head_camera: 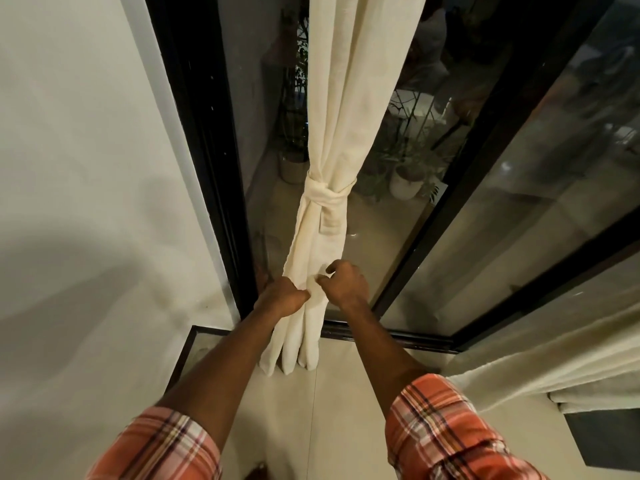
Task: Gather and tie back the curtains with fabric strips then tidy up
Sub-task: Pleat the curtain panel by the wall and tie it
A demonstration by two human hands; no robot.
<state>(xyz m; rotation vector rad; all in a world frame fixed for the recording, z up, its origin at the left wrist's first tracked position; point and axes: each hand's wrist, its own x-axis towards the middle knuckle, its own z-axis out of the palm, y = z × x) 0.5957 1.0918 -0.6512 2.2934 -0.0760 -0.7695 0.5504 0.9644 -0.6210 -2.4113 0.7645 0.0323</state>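
A cream curtain [349, 109] hangs gathered in front of the dark glass door. A matching fabric strip [327, 197] is knotted round it, with one end hanging down below the knot. Under the knot, my left hand [282, 296] grips the curtain's lower folds from the left, its fingers curled into the cloth. My right hand [344, 281] pinches the same folds from the right, thumb and forefinger closed on the fabric. The curtain's hem [289, 358] reaches the tiled floor in three rounded folds.
A white wall [86, 168] stands on the left. Black door frames [207, 133] border the glass, with potted plants [405, 181] outside. A second cream curtain [540, 362] hangs loose at the right above a dark object [606, 438]. Pale floor tiles [346, 410] lie below.
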